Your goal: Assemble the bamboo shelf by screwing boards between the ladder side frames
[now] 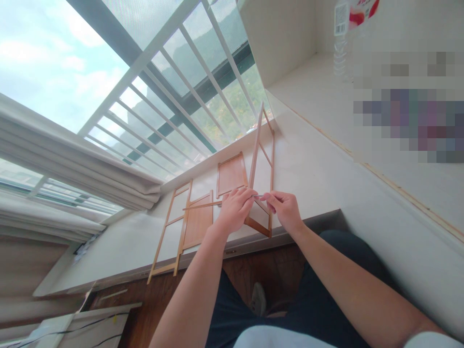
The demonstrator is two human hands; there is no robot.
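Note:
My left hand (237, 208) is closed at the side of an upright wooden frame (255, 154), with a thin wooden slat (203, 206) sticking out to the left from under its fingers. My right hand (284, 208) pinches a thin silver metal rod (260, 196), which reaches across to the fingertips of my left hand. Whether the rod is a hex key or a screw I cannot tell, and its far end is hidden. Left of my hands, a ladder-like wooden frame (169, 220) and a wooden panel (198, 220) lie on the white sill (136, 241). Another wooden panel (232, 175) lies behind.
A barred window (174, 96) rises behind the sill, with a grey curtain (90, 150) hanging at left. On the white ledge at upper right stands a clear plastic bottle (342, 53). A pale board with dark cables (87, 326) is at lower left.

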